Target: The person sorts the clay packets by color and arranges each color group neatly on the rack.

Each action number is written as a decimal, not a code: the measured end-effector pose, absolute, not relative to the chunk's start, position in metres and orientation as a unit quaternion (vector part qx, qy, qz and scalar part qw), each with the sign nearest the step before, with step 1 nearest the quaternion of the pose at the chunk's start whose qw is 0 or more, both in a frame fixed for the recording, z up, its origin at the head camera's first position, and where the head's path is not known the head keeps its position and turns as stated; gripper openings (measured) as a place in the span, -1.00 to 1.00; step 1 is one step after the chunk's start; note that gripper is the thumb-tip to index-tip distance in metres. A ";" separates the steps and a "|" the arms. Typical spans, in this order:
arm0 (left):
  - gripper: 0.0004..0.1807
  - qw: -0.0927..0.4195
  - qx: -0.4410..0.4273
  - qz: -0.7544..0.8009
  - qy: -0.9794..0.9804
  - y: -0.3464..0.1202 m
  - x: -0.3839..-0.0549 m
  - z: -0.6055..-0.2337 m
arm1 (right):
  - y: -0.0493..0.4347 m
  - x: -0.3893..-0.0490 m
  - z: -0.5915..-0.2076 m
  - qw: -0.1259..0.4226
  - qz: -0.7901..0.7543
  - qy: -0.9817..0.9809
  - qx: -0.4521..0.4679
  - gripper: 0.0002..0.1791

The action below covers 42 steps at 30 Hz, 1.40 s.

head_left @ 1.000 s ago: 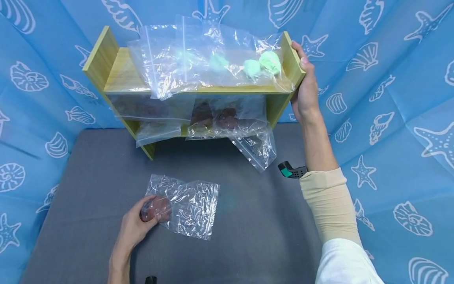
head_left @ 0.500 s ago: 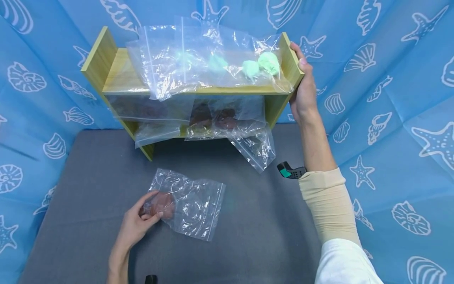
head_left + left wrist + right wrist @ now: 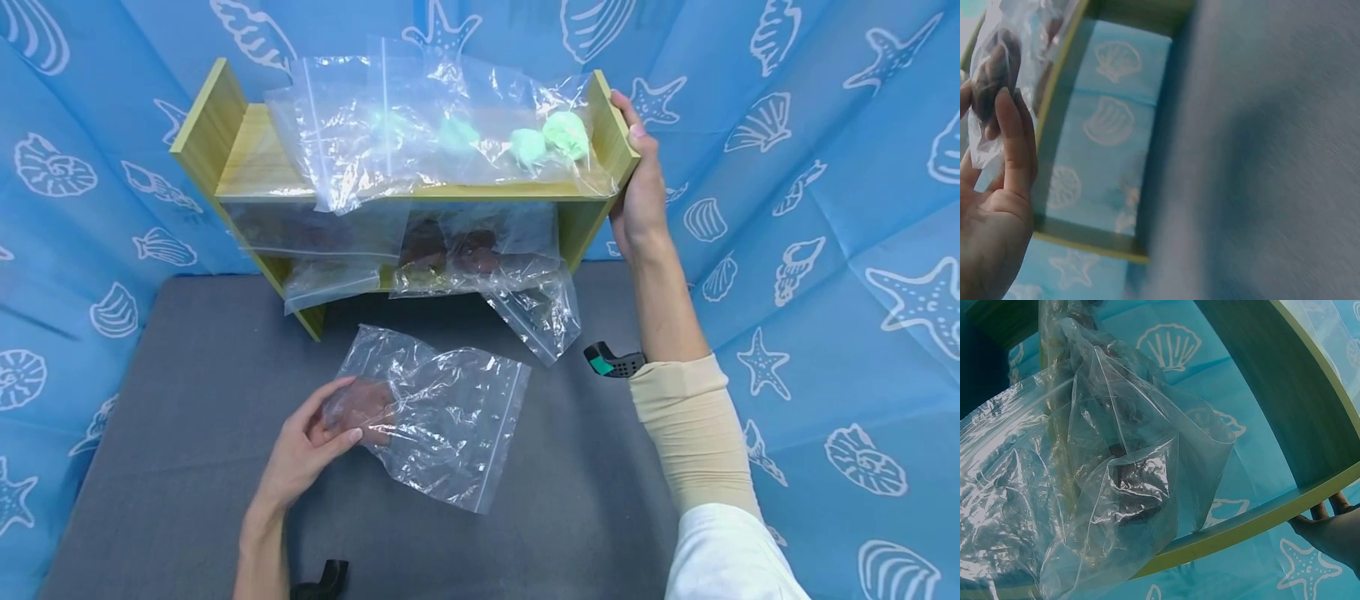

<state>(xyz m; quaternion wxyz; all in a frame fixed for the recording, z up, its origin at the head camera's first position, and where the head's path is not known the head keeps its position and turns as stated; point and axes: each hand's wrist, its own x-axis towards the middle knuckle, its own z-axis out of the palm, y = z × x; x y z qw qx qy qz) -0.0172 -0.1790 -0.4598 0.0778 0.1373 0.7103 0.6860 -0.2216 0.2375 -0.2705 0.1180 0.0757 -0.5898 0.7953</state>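
My left hand point(image 3: 300, 450) grips a clear zip bag point(image 3: 457, 425) by its left end, thumb and fingers round the reddish-brown lump point(image 3: 366, 408) inside. The bag hangs above the table, its zip edge to the right. In the left wrist view the brown lump point(image 3: 997, 72) shows through the plastic between the fingers. My right hand point(image 3: 645, 192) holds the right side panel of a wooden two-tier shelf point(image 3: 210, 125) from outside. In the right wrist view, fingers of my right hand point(image 3: 1335, 528) touch the edge of that panel.
Clear bags with pale green lumps point(image 3: 566, 135) lie on the upper tier. On the lower tier, bags with brown lumps point(image 3: 480, 254) lie, one bag point(image 3: 551, 321) drooping over the front. A grey cloth covers the table point(image 3: 570, 517); a blue shell-patterned curtain point(image 3: 810, 167) surrounds it.
My left hand has lifted the zip bag with the brown lump off the table and carried it forward and right towards the shelf. My right hand has stayed on the side panel.
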 end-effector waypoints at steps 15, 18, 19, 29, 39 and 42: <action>-0.21 0.066 0.200 0.752 0.624 -0.130 -0.058 -0.422 | 0.238 -0.223 -0.272 0.127 0.797 -0.585 0.086 -0.48; -0.21 0.042 0.196 0.757 0.622 -0.119 -0.066 -0.418 | 0.238 -0.223 -0.272 0.126 0.797 -0.585 0.086 -0.48; -0.21 0.034 0.192 0.758 0.623 -0.115 -0.069 -0.416 | 0.238 -0.223 -0.272 0.125 0.797 -0.584 0.086 -0.48; -0.13 -0.011 0.145 0.776 0.614 -0.079 -0.095 -0.400 | 0.236 -0.222 -0.271 0.124 0.796 -0.586 0.085 -0.48; -0.15 -0.049 0.135 0.769 0.623 -0.061 -0.129 -0.384 | 0.236 -0.222 -0.270 0.120 0.800 -0.583 0.084 -0.49; -0.16 -0.069 0.122 0.756 0.640 -0.062 -0.140 -0.382 | 0.238 -0.221 -0.270 0.118 0.797 -0.586 0.085 -0.49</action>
